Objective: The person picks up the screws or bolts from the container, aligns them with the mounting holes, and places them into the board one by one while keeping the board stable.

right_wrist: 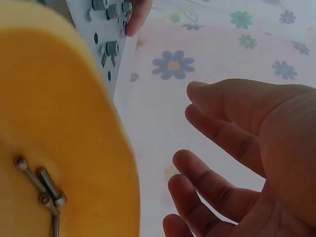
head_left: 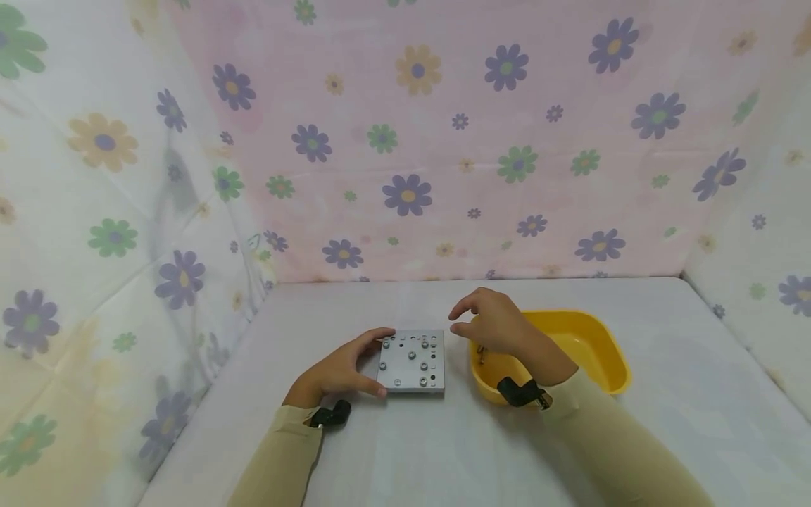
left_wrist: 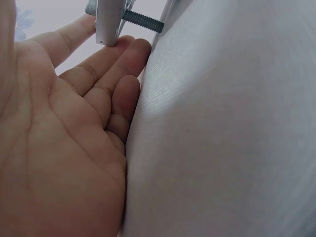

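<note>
White table (head_left: 665,394), floral cloth walls (head_left: 443,141)

L hand (head_left: 342,367) low, palm down-ish, fingers spread w/ thumb near side, index far side, rest straight and relaxed. R hand (head_left: 491,324) raised, wrist bent, fingers (right_wrist: 217,123) loosely curved, apart, holding nothing; thumb and index point left. Both forearms in tan sleeves, angled in from bottom edge, black strap at each wrist.
</note>
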The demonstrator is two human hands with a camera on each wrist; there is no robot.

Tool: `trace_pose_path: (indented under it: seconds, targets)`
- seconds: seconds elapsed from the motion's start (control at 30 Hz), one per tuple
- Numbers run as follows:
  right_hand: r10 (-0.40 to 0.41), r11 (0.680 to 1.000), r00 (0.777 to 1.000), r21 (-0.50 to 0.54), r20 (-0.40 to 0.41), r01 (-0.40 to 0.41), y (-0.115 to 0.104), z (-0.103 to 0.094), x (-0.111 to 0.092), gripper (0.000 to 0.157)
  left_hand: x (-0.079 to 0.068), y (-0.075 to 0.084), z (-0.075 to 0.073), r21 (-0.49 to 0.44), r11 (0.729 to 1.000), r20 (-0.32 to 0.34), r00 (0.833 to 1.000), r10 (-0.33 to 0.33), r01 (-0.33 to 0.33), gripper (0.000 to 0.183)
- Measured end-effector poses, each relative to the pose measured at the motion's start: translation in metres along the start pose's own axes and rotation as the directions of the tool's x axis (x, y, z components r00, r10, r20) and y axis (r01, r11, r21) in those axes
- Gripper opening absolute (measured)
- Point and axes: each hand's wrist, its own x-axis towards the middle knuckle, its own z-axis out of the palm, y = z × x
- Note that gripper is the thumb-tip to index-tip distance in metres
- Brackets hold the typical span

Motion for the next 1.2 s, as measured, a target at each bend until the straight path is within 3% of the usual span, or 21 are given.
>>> trace_pose_path:
  seconds: [0.33,0.57,1.1,1.2]
  targets:
    - [0.045,0.999,0.999,0.021,0.030,-0.046,0.016,-0.013,-0.002,0.014,0.001,-0.002,-0.001,-0.008,1.000,0.007,1.000,0.019,-0.019,0.111]
    - [-0.002,0.999,0.999,0.045,0.039,0.000,0.032,-0.017,-0.002,0.015,0.002,-0.004,0.000,-0.012,1.000,0.008,1.000,0.010,-0.010,0.110]
    - [-0.081,0.975,0.988,0.217,0.128,0.051,0.077,-0.024,-0.001,0.024,-0.001,0.000,0.001,-0.017,1.000,0.003,1.000,-0.001,0.001,0.111]
    - [-0.070,0.974,0.986,0.223,0.154,0.034,0.081,-0.027,-0.002,0.025,-0.001,0.000,0.000,-0.016,1.000,0.004,1.000,0.001,-0.001,0.111]
